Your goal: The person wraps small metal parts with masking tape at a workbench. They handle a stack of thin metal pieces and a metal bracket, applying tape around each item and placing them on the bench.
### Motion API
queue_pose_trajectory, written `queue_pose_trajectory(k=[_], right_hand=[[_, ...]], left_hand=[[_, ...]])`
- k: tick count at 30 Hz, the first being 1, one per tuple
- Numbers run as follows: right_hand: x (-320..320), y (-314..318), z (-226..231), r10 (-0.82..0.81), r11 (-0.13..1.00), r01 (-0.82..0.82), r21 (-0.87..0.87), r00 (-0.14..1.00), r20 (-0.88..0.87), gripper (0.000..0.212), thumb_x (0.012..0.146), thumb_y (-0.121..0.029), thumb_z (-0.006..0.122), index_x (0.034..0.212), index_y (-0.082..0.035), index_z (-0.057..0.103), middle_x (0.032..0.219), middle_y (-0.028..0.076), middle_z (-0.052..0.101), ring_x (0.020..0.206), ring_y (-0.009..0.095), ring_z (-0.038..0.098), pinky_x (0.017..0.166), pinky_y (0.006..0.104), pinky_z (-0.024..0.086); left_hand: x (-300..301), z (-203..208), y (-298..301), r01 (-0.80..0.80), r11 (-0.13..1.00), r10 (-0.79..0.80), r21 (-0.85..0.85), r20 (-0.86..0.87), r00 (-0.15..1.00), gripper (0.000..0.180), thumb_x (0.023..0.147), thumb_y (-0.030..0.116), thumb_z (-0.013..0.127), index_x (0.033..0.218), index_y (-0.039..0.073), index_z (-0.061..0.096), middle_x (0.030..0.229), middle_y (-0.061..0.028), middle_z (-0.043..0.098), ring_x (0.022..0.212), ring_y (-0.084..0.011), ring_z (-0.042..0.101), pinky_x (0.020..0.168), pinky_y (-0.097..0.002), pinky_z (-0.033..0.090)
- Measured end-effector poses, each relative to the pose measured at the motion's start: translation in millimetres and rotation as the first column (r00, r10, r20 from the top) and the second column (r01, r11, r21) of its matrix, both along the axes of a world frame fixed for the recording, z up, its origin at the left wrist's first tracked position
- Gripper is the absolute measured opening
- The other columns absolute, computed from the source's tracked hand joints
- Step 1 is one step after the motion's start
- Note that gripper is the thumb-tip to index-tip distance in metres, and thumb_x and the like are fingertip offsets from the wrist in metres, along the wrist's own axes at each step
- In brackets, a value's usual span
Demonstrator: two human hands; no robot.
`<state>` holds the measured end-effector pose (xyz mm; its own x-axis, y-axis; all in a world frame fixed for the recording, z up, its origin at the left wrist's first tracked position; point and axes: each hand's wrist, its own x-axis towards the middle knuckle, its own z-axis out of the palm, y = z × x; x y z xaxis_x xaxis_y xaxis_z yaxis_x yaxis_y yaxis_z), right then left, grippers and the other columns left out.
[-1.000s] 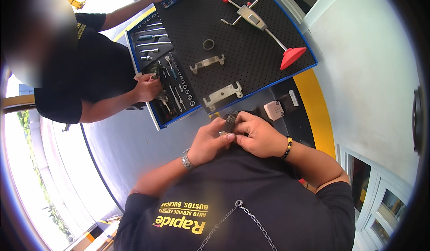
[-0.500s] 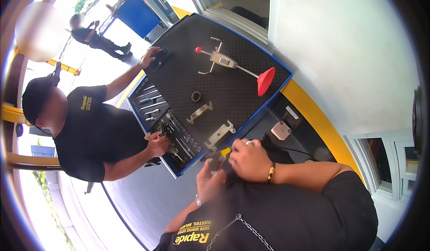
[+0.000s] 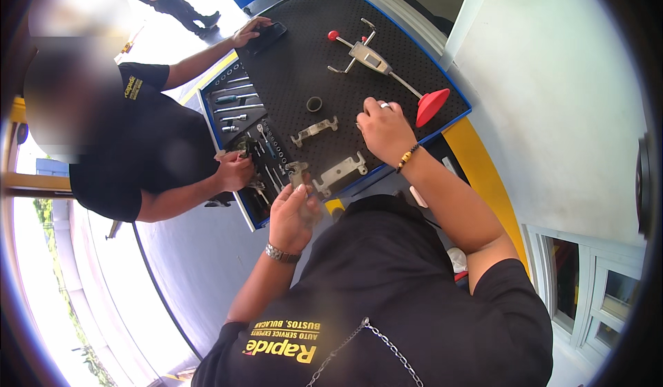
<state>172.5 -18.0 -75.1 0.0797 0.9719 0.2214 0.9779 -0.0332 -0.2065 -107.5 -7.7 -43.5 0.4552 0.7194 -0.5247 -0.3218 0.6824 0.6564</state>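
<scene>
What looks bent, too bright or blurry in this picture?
In the head view, edges of the black tabletop bow; there too, glare washes out the far left, the co-worker's head is blurred, and the left hand looks partly smeared.

Yellow lettering (image 3: 283, 340) on wearer's black shirt (image 3: 442, 311), yellow print (image 3: 133, 88) on co-worker's dark shirt (image 3: 148, 159)

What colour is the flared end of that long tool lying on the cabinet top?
The flared end is bright red, best seen in the head view.

Gap between ring (image 3: 314, 110) and right hand (image 3: 387, 133)
</scene>
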Motion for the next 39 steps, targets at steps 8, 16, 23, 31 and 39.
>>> queue_pose_trajectory(k=[8, 16, 23, 31, 39], right_hand=[[25, 26, -67, 0.067, 0.988, -0.049, 0.145, 0.991, -0.12, 0.07, 0.091, -0.025, 0.075, 0.147, 0.009, 0.05, 0.147, 0.025, 0.05, 0.133, 0.037, 0.057, 0.114, 0.0404, 0.048], [-22, -3, -10, 0.482, 0.876, -0.481, 0.036, 0.876, -0.029, 0.05, 0.087, -0.017, 0.074, 0.135, -0.007, 0.066, 0.139, 0.009, 0.062, 0.128, 0.026, 0.061, 0.115, 0.0402, 0.042], [-60, -6, -6, 0.549, 0.796, -0.531, -0.29, 0.836, -0.025, 0.05, 0.085, -0.008, 0.072, 0.134, -0.006, 0.065, 0.127, 0.009, 0.063, 0.119, 0.028, 0.063, 0.105, 0.0413, 0.05], [-52, 11, -18, 0.631, 0.747, -0.582, -0.323, 0.772, 0.069, 0.035, 0.078, -0.011, 0.078, 0.111, -0.005, 0.066, 0.108, 0.011, 0.062, 0.103, 0.029, 0.065, 0.09, 0.0387, 0.056], [-43, 11, 15, 0.718, 0.693, -0.719, 0.058, 0.695, 0.027, 0.042, 0.072, -0.007, 0.078, 0.112, -0.004, 0.065, 0.111, 0.009, 0.063, 0.103, 0.028, 0.066, 0.088, 0.0372, 0.057]], left_hand=[[-13, -7, -9, -0.042, 0.993, 0.05, -0.107, 0.068, 0.996, 0.024, 0.107, 0.013, 0.058, 0.127, 0.0, 0.059, 0.095, -0.0022, 0.057, 0.071, -0.0069, 0.049, 0.066, -0.0261, 0.045], [-40, -14, -18, -0.137, 0.98, 0.18, -0.146, 0.341, 0.923, 0.054, 0.113, 0.037, 0.047, 0.15, -0.002, 0.044, 0.115, -0.0083, 0.062, 0.101, -0.0204, 0.06, 0.099, -0.039, 0.05], [-57, -28, -15, -0.15, 0.984, 0.178, -0.099, 0.405, 0.897, 0.039, 0.111, 0.019, 0.05, 0.145, -0.002, 0.051, 0.123, -0.016, 0.068, 0.119, -0.0293, 0.066, 0.11, -0.0476, 0.05], [-66, -16, -16, 0.053, 0.994, -0.044, -0.094, 0.101, 0.994, 0.028, 0.105, 0.012, 0.063, 0.131, 0.0, 0.06, 0.121, -0.012, 0.07, 0.116, -0.0262, 0.069, 0.104, -0.0445, 0.055], [-61, -15, -14, 0.049, 0.988, -0.038, -0.149, 0.076, 0.996, 0.028, 0.103, 0.013, 0.067, 0.128, 0.002, 0.06, 0.117, -0.0093, 0.07, 0.116, -0.0245, 0.071, 0.1, -0.0437, 0.058]])
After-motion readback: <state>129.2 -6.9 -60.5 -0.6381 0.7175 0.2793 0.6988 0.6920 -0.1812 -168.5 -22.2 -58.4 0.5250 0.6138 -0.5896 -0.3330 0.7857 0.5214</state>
